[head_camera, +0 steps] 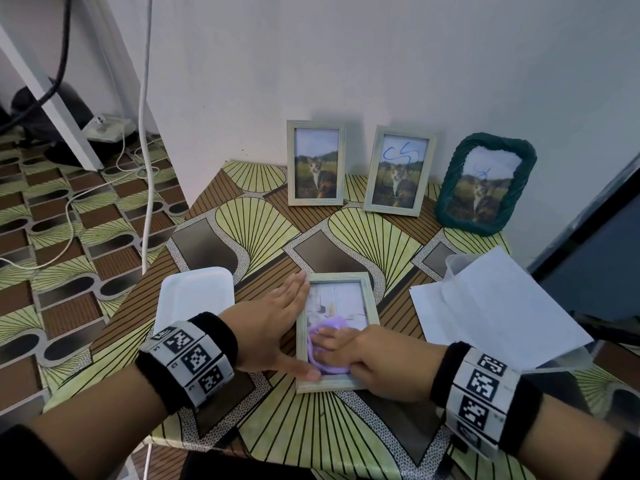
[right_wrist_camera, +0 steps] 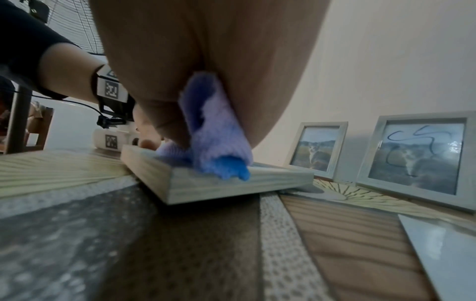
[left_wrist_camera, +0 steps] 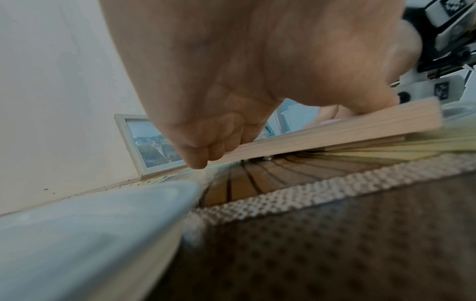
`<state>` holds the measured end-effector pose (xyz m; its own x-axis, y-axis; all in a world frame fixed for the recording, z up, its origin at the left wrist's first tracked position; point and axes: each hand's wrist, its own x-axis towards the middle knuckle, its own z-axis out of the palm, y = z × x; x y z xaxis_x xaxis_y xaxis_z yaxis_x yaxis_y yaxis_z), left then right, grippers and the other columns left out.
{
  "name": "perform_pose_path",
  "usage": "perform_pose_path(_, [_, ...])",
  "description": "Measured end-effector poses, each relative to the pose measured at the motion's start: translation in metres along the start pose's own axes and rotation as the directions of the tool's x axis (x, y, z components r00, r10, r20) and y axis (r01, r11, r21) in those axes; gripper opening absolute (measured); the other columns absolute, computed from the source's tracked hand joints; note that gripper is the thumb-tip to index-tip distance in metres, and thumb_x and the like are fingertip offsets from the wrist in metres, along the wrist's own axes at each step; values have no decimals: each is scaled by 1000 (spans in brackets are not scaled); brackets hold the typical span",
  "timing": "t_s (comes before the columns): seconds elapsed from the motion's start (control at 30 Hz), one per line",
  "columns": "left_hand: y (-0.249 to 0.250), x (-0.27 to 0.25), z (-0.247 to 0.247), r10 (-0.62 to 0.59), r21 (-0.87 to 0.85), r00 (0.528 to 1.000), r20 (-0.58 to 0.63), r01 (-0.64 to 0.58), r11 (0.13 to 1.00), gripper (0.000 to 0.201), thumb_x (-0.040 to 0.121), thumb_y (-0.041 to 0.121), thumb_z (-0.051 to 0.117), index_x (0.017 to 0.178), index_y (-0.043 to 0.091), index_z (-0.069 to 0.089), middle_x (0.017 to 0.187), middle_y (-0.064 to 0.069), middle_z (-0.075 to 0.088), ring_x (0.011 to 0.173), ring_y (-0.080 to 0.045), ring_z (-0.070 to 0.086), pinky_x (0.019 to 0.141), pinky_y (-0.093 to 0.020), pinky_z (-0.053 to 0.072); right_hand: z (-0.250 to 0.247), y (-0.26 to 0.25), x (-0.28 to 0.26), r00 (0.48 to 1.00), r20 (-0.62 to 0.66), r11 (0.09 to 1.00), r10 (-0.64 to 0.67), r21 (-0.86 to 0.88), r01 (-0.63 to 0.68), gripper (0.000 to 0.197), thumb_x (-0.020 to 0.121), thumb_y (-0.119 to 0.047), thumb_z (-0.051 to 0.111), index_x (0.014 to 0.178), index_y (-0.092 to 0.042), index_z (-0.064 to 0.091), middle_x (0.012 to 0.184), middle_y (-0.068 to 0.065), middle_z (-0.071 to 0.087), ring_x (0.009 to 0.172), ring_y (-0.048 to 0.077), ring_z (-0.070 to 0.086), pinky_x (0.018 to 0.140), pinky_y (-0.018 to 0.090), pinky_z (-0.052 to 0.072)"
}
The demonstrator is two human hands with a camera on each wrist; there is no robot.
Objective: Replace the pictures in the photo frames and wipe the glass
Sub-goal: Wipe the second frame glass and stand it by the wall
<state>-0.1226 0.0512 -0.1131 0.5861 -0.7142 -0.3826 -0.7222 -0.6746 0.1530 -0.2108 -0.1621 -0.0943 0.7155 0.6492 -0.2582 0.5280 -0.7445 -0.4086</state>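
Right hand (head_camera: 377,362) bunched on purple cloth (head_camera: 325,348), wiping flat frame (head_camera: 367,289) at table's six o'clock; left hand (head_camera: 273,327) flat, fingers straight, bracing its nine o'clock rail. Probably light, glass fragile: best steadied by wooden edges.

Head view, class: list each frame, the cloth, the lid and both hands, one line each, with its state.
Flat frame: lying face up, being wiped.
Purple cloth: bunched on its glass.
Left standing frame: upright, glass unmarked.
Middle standing frame: upright, blue scribble.
Green frame: leaning on wall, small blue mark.
White lid: flat on table.
Left hand: flat, steadying frame.
Right hand: pressing cloth.
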Motion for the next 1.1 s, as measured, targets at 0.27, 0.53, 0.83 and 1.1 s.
perform_pose_path(0.27, [1,-2,-2,0,-12,1000,-26,0,1000,138,57,97,38,149,16,-26,153,5,-37,142,-5,-30,119,-26,3,-3,-8,-18,948,-251,930,196,354,-99,34,101,-33,45,132,-32,59,109,-13,68,89,-3,60,80,18,45])
perform_pose_path(0.53, [18,-24,-7,31,-112,980,-194,-53,992,102,81,76,48,157,22,7,162,6,-1,149,-4,5,119,-20,8,4,0,-53,680,-372,591,632,798,-114,28,99,-42,50,118,-32,68,116,-20,69,112,-3,59,105,32,44])
perform_pose_path(0.83, [83,-32,-2,267,-38,930,-254,-285,958,65,100,49,40,156,33,10,162,13,18,147,-1,14,119,-21,17,20,-11,-49,701,17,-297,713,913,280,65,97,-56,40,140,-8,49,143,5,54,131,18,51,112,45,38])
perform_pose_path(1.1, [101,-10,0,189,36,894,-406,-191,981,25,97,36,44,118,26,51,107,0,65,96,-23,58,75,-32,45,19,-14,-49,692,48,-352,720,885,304,64,99,-54,37,138,-5,51,140,8,56,122,25,60,99,40,49])
